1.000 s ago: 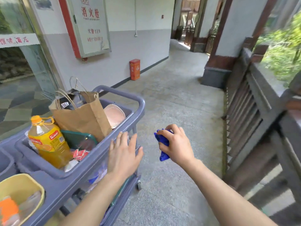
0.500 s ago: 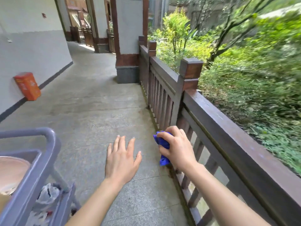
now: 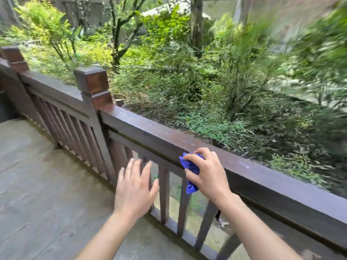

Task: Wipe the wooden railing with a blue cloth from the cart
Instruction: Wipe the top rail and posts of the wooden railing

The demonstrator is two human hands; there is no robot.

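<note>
clenched around one crumpled blue cloth (image 3: 191, 172), the right hand (image 3: 208, 175) holds it against the near face of the wooden railing (image 3: 154, 136), just under the top rail's edge; a tail of cloth hangs below the fist. the left hand (image 3: 136, 188) is flat, fingers spread, holding nothing, hovering just in front of the balusters. two square posts (image 3: 93, 83) rise along the rail. stone floor (image 3: 37, 175) lies open to the left of the hands; dense greenery fills the far side, blurred at right.

Head-height, down over railing (image 3: 169, 141)
</note>
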